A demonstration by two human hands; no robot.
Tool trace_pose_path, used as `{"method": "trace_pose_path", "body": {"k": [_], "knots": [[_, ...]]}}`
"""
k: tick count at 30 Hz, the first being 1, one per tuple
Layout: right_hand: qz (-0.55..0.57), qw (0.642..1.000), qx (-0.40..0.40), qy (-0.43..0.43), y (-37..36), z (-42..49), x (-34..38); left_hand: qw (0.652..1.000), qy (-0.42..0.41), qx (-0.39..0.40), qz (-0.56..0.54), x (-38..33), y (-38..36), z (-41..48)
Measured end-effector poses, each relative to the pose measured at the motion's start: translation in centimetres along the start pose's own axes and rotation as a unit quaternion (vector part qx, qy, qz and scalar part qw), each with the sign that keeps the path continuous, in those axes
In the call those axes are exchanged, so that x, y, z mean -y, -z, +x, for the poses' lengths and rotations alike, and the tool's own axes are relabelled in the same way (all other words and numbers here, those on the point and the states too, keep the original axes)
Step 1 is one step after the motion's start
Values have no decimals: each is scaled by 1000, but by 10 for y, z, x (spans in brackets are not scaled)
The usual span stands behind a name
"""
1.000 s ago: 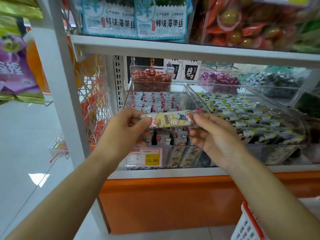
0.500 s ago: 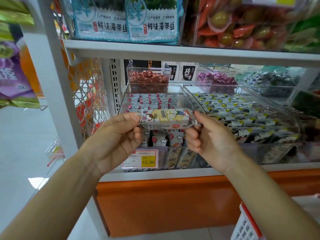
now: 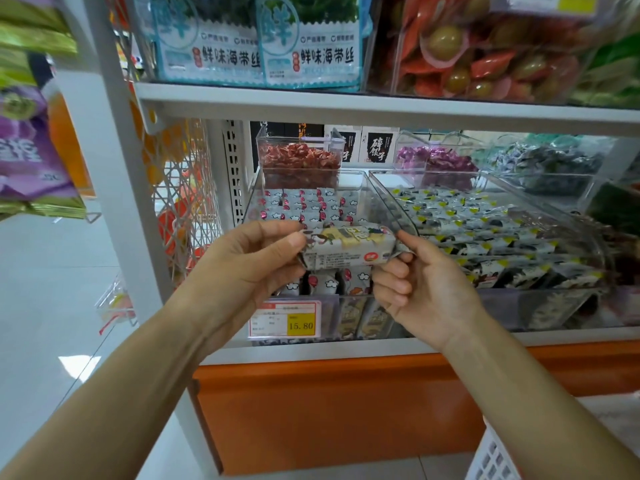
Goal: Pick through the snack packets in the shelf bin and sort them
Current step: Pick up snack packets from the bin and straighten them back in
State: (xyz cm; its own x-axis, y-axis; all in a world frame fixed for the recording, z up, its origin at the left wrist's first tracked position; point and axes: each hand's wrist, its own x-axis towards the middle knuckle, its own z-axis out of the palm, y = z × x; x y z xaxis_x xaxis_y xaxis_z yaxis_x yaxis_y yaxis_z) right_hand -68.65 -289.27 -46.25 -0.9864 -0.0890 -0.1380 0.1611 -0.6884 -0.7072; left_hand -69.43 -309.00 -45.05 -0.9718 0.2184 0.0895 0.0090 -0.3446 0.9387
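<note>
Head cam is showing 2 hands holding 1 snack packet (image 3: 348, 247) dead centre of the frame, hovering over the front of the clear plastic bin (image 3: 384, 209). Compared with 1 second ago it's being rolled toward the camera. The cartoon front is tipping upward and the small-print back with a red badge is now facing us. I'm guessing that's a label check before it gets a pile, so sorting is sitting at the inspect stage.

Thumb and forefinger of the left hand (image 3: 242, 268) are pinching the crimped left seal. The right hand (image 3: 419, 285) is pinching the right seal the same way, with its other 3 fingers curling loosely underneath.

Packet is looking like glossy film: pillow-shaped, puffy, crinkly at the ends. Bin walls are looking rigid and see-through, with small packets standing in rows inside and a yellow price tag (image 3: 284, 320) hanging out front.
</note>
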Motion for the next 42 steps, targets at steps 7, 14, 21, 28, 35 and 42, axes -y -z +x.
{"method": "trace_pose_path", "body": {"k": [7,14,21,28,35,42], "knots": [[-70,997,-2,34,1,0,-2,993,-51,3,111,-2,4,-2],[-213,955,72,193,0,-1,-4,994,-48,-48,90,1,9,2],[-223,945,9,238,0,-2,-6,993,-60,-16,105,2,8,1],[-178,957,-8,229,0,-2,-5,994,-60,2,96,0,4,-1],[-151,965,-9,214,0,0,-7,997,-43,4,68,0,2,-3],[-194,957,-7,217,3,1,-8,998,-37,-25,34,0,3,-2]]}}
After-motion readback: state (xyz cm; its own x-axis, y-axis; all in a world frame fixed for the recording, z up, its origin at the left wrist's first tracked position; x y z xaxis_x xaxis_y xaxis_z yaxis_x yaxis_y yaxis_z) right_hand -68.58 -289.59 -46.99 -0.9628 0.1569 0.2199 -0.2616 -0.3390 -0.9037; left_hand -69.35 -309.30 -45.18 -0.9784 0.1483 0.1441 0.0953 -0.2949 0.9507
